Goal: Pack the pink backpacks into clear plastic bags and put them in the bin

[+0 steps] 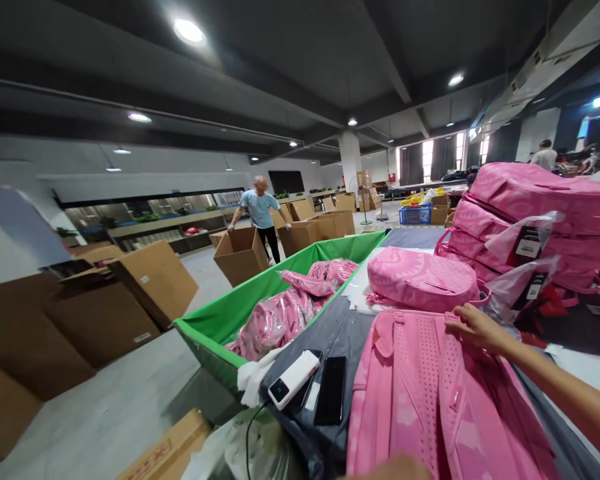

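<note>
A pink backpack lies in front of me, its perforated back panel and shoulder straps facing up. My right hand has its fingers closed on the backpack's top edge, by the upper end of a strap. At the bottom of the view, my left hand is a blur over the lower part of the backpack, its fingers hidden. Just beyond lies a smaller pink bag. To the right rises a stack of pink backpacks, with black tags and clear plastic hanging from it.
A green-walled bin holds several plastic-wrapped pink bags. A white power bank and a black phone lie on the dark table cover. Further back, a person handles an open carton. Flat cardboard leans at left.
</note>
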Demonstrator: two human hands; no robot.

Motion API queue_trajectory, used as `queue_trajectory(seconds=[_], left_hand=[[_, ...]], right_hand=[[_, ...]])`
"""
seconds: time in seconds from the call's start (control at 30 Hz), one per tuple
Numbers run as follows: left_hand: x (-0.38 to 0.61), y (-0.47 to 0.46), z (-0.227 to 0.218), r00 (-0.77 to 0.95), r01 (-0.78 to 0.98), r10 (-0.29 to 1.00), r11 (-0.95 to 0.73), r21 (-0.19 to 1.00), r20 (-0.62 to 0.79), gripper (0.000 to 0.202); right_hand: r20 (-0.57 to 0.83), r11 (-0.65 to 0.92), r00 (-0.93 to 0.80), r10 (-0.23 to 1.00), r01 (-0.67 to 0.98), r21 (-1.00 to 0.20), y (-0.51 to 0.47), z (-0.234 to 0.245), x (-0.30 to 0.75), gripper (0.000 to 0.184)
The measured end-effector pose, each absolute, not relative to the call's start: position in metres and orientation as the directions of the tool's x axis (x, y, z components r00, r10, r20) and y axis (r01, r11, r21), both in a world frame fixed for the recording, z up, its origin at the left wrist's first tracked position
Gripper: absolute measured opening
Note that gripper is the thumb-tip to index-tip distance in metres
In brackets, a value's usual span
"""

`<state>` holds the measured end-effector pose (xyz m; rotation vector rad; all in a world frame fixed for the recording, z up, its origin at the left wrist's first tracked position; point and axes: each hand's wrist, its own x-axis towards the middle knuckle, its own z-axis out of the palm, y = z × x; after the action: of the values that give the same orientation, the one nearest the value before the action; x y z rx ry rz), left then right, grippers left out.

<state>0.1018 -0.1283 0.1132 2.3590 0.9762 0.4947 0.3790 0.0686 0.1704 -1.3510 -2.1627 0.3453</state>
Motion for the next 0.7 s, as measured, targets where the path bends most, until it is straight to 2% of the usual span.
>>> queue_trajectory(seconds=[0.07, 0.1, 0.13, 0.17, 0.23, 0.37, 0.5, 0.7], left_hand=[[0.091, -0.083, 0.144, 0.501, 0.615, 0.838, -0.520, 0.593, 0.216, 0.031], [0.087, -0.055, 0.158, 0.334, 0.678, 0.902, -0.431, 0.596, 0.273, 0.032], [0.084, -0.026, 0.169, 0.148, 0.728, 0.941, -0.313, 0.610, 0.305, 0.029], [0.083, 0.004, 0.177, 0.020, 0.754, 0.960, -0.198, 0.626, 0.279, 0.025], [0.085, 0.057, 0.181, -0.081, 0.754, 0.975, -0.075, 0.653, 0.206, 0.020], [0.103, 0.116, 0.160, -0.073, 0.710, 0.989, -0.039, 0.703, 0.130, 0.008], [0.113, 0.107, 0.139, 0.000, 0.701, 0.973, -0.165, 0.694, 0.231, 0.018], [0.102, 0.051, 0.127, 0.234, 0.703, 0.885, -0.440, 0.559, 0.402, 0.031]], right_hand=[[0.350, 0.460, -0.348, 0.870, 0.828, -0.320, 0.085, 0.154, 0.377, 0.070], [0.338, 0.459, -0.359, 0.870, 0.840, -0.289, 0.090, 0.145, 0.377, 0.068], [0.317, 0.462, -0.372, 0.872, 0.840, -0.284, 0.094, 0.136, 0.379, 0.068], [0.305, 0.467, -0.381, 0.873, 0.834, -0.294, 0.096, 0.127, 0.380, 0.069], [0.327, 0.490, -0.390, 0.861, 0.806, -0.331, 0.097, 0.113, 0.383, 0.072], [0.465, 0.567, -0.366, 0.806, 0.702, -0.431, 0.089, 0.101, 0.387, 0.065], [0.539, 0.610, -0.337, 0.772, 0.630, -0.480, 0.076, 0.099, 0.386, 0.051], [0.642, 0.685, -0.393, 0.658, 0.666, -0.294, 0.045, 0.078, 0.390, 0.041]])
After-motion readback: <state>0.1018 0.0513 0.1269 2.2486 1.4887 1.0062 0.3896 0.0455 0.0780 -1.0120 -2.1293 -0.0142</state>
